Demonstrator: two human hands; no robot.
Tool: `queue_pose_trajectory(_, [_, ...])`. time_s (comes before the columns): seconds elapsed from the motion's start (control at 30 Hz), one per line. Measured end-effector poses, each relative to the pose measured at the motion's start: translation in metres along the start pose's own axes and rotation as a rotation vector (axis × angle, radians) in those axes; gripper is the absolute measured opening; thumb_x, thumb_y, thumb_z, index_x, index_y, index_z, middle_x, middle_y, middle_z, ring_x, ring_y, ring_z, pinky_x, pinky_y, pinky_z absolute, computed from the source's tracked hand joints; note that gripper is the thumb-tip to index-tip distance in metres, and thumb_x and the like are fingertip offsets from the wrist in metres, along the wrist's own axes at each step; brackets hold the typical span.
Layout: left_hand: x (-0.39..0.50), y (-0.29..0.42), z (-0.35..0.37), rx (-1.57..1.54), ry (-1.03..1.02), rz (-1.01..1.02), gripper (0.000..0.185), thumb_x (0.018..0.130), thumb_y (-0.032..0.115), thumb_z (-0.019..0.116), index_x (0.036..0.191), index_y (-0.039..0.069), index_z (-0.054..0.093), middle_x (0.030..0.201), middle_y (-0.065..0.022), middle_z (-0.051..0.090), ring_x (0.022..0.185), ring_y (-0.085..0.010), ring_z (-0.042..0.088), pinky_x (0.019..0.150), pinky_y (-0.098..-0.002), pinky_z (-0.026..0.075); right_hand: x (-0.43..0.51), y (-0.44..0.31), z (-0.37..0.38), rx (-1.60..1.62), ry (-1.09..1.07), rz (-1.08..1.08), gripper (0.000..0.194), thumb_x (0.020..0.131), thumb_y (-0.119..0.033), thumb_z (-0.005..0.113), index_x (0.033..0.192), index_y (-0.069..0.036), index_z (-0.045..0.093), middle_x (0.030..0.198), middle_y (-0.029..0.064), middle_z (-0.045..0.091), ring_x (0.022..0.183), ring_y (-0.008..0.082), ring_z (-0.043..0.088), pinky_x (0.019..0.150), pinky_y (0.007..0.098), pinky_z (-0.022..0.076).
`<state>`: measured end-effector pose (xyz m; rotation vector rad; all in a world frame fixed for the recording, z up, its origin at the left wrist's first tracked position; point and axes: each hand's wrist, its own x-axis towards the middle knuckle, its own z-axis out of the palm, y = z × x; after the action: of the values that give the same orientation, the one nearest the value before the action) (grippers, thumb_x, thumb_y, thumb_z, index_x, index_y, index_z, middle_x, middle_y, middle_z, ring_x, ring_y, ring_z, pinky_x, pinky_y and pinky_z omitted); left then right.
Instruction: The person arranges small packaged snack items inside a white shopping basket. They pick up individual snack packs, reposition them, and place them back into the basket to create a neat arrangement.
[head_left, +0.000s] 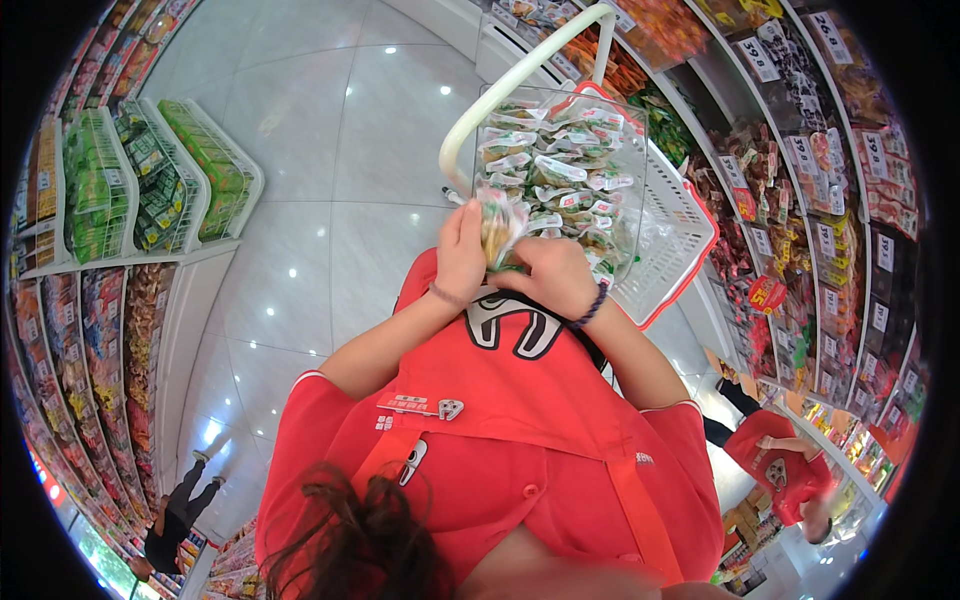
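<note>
My left hand (461, 251) and my right hand (556, 276) are close together at chest height, over the near left edge of a clear plastic bin. Between them they hold a small clear-wrapped food packet (496, 229); its contents look yellowish-green. The fingers of both hands touch its wrapper. Just beyond them, the clear bin (637, 124) holds rows of similar wrapped packets (559, 171). It rests on a white plastic shopping basket (664, 225) with a red rim, and a pale curved handle (517, 71) rises over its far left side.
Shelves of bagged snacks (799, 172) with price tags run along the right. Green packs fill a white wire rack (202, 165) on the left, above more snack bins (97, 337). A person in red (780, 465) stands lower right, another in dark clothes (172, 529) lower left.
</note>
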<state>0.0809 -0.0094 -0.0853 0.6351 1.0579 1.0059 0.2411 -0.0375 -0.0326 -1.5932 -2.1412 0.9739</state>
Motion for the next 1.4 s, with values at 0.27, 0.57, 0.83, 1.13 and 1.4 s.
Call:
queue_pose_trajectory(0.27, [-0.012, 0.010, -0.010, 0.855, -0.288, 0.744, 0.011, 0.091, 0.013, 0.061, 0.093, 0.003, 0.063, 0.090, -0.0157, 0.063, 0.081, -0.0351, 0.062, 0.069, -0.0402, 0.049, 0.000, -0.005, -0.025, 0.572, 0.008, 0.102, 0.035, 0.083, -0.018, 0.074, 0.113, -0.002, 0.064, 0.090, 0.0126, 0.066, 0.069, 0.0178, 0.060, 0.064, 0.0299, 0.0499])
queue_pose_trajectory(0.57, [0.032, 0.016, 0.003, 1.356, -0.332, 1.005, 0.022, 0.074, 0.012, 0.068, 0.096, 0.009, 0.065, 0.103, -0.0074, 0.062, 0.109, -0.0260, 0.054, 0.099, -0.0451, 0.038, 0.012, 0.033, -0.044, 0.052, 0.576, 0.017, 0.035, 0.082, -0.002, 0.070, 0.117, -0.007, 0.066, 0.108, 0.0143, 0.067, 0.090, 0.0283, 0.067, 0.075, 0.0345, 0.0544])
queue_pose_trajectory(0.83, [0.044, -0.003, -0.011, 1.445, -0.248, 1.028, 0.018, 0.078, 0.010, 0.056, 0.094, 0.009, 0.063, 0.087, -0.0058, 0.061, 0.093, -0.0220, 0.060, 0.102, -0.0429, 0.039, 0.023, 0.069, -0.031, -0.464, 0.271, -0.264, 0.041, 0.074, 0.003, 0.061, 0.113, -0.010, 0.066, 0.095, 0.0061, 0.066, 0.088, 0.0257, 0.062, 0.069, 0.0360, 0.0542])
queue_pose_trajectory(1.13, [0.043, -0.008, -0.007, 1.441, -0.192, 1.015, 0.017, 0.078, 0.009, 0.055, 0.093, 0.007, 0.063, 0.084, -0.0051, 0.060, 0.091, -0.0217, 0.059, 0.103, -0.0449, 0.038, 0.053, 0.060, -0.038, -0.395, 0.218, -0.052, 0.016, 0.080, -0.012, 0.066, 0.094, -0.005, 0.062, 0.075, 0.0149, 0.066, 0.072, 0.0355, 0.063, 0.062, 0.0448, 0.0517])
queue_pose_trajectory(1.4, [0.045, -0.018, -0.013, 1.389, -0.265, 1.015, 0.019, 0.077, 0.010, 0.056, 0.094, 0.006, 0.063, 0.092, -0.0074, 0.058, 0.099, -0.0253, 0.056, 0.099, -0.0455, 0.039, 0.076, 0.044, 0.001, -0.244, 0.275, 0.174, 0.023, 0.083, -0.018, 0.065, 0.077, 0.003, 0.059, 0.068, 0.0243, 0.063, 0.067, 0.0412, 0.064, 0.061, 0.0498, 0.0514])
